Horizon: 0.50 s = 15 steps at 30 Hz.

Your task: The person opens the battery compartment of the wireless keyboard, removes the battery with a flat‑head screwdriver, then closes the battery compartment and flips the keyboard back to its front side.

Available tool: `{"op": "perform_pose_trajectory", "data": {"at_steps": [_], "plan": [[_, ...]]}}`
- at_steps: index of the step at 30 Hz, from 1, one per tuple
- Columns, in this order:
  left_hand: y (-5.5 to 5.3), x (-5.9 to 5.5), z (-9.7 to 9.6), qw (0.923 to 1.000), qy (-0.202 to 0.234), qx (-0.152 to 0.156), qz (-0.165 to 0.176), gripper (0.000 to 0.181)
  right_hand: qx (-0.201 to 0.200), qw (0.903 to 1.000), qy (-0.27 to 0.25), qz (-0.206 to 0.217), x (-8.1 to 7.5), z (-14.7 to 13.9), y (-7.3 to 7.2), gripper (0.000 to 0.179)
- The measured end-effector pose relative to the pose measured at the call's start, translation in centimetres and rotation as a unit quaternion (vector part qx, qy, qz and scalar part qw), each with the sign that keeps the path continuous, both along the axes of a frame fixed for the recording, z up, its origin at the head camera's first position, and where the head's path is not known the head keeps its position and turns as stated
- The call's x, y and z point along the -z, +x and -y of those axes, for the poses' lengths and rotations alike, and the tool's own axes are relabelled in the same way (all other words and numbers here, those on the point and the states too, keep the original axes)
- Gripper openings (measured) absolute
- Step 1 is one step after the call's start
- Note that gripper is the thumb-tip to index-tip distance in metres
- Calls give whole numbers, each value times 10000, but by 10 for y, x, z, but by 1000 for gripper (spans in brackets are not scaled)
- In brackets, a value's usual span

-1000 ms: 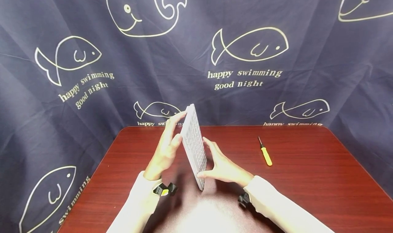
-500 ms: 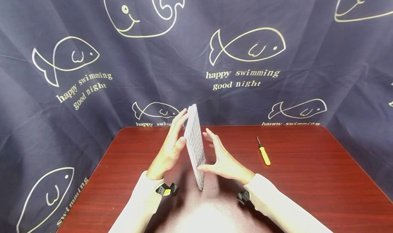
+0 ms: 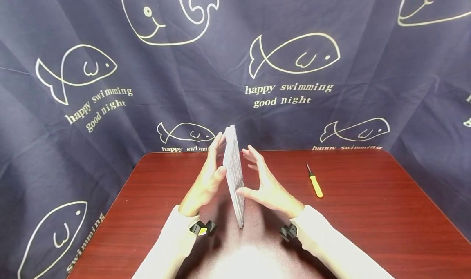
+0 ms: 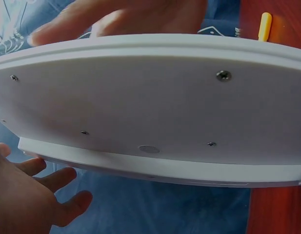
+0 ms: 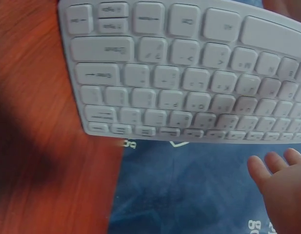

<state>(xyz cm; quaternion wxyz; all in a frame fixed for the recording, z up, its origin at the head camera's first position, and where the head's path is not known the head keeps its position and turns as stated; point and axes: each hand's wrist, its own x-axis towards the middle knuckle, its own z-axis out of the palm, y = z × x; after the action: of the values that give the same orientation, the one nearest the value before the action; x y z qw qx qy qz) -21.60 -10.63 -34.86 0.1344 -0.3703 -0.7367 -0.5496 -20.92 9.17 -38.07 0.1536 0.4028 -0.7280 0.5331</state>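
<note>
A white keyboard (image 3: 232, 177) stands on edge between my hands, with its keys facing right and its lower end close to the table. Along its back side, my left hand (image 3: 206, 181) has its fingers extended, the fingertips near the upper end and the thumb at the near edge. On the key side, my right hand (image 3: 270, 191) has its thumb at the keyboard's near edge, and its other fingers are spread apart from the keys. Screws (image 4: 223, 75) dot the white back in the left wrist view. Rows of keys (image 5: 184, 78) fill the right wrist view.
A screwdriver (image 3: 315, 185) with a yellow handle lies on the red-brown table (image 3: 368, 213), right of the hands. Behind the table hangs a dark blue curtain (image 3: 294, 123) printed with fish. Each wrist carries a black camera mount (image 3: 288, 232).
The keyboard has turned a little more upright. My right hand has shifted upward along it, its fingers moving off the keys. My left hand has edged slightly right.
</note>
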Motion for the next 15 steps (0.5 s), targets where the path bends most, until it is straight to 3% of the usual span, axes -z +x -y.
{"op": "perform_pose_trajectory", "data": {"at_steps": [3,8,15], "plan": [[0,2,-1,9999,26,80,83,88,22,10000,-18,25,8,-1,-9,108],[-1,7,-2,9999,7,136,31,87,-16,10000,-64,55,7,-1,-12,107],[-1,11,-4,9999,-58,132,-26,89,-86,9998,-138,-135,-18,-1,1,102]]}}
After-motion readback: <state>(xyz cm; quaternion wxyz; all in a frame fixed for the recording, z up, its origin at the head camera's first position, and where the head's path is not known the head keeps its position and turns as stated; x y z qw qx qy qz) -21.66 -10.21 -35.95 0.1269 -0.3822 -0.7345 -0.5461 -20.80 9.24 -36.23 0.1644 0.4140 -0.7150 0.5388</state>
